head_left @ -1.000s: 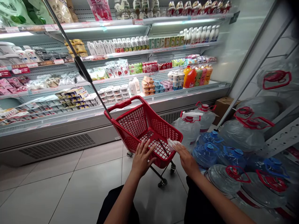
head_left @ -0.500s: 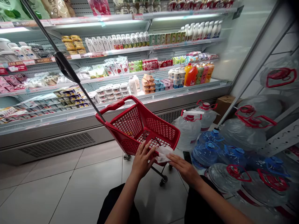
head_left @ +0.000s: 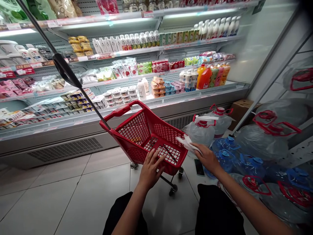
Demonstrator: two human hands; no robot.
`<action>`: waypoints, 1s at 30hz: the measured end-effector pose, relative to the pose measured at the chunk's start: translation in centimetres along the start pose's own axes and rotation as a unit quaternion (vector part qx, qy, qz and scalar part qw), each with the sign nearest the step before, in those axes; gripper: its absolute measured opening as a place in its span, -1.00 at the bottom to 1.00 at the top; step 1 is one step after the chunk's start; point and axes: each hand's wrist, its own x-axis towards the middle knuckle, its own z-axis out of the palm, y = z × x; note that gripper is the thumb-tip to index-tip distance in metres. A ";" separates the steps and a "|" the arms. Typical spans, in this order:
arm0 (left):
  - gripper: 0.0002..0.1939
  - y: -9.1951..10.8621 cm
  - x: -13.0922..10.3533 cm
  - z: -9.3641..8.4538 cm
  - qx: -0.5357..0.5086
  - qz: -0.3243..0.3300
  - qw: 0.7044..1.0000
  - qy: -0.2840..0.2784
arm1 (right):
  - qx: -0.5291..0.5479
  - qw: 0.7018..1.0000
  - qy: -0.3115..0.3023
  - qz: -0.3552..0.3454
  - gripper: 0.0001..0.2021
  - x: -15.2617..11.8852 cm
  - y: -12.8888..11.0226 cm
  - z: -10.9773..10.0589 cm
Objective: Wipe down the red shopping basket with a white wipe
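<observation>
A small red plastic shopping cart stands in front of me, its mesh basket facing up. My left hand rests on the near rim of the basket, fingers spread and reaching over the edge, holding nothing. My right hand is closed on a crumpled white wipe, which lies against the basket's right end rim. Whether the wipe is paper or cloth, I cannot tell. From the cart's handle side a long dark pole slants up to the left.
A refrigerated display shelf with dairy cartons, bottles and packs runs behind the cart. Large water jugs and blue water bottles crowd the right side. A phone lies on the tiled floor near my right leg.
My right hand has moved right and upward with the wipe, from the near corner of the basket to its right end. My left hand stays on the near rim.
</observation>
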 end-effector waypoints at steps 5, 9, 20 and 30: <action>-0.46 -0.1 0.0 0.1 0.001 0.006 1.000 0.002 | -0.027 0.999 -0.014 -0.026 -0.64 0.6 0.6 1.8; -0.45 -0.2 0.1 0.2 0.001 0.006 1.000 0.010 | 0.000 0.994 -0.057 -0.096 -0.68 0.6 0.9 1.9; -0.53 -0.2 -0.2 0.4 0.001 0.002 1.000 0.024 | 0.035 0.960 -0.113 -0.255 -0.35 -4.0 -7.8 2.9; -0.48 0.1 -0.2 0.2 0.008 0.014 1.000 0.016 | -0.104 0.957 -0.074 -0.260 -0.25 1.4 3.8 -1.9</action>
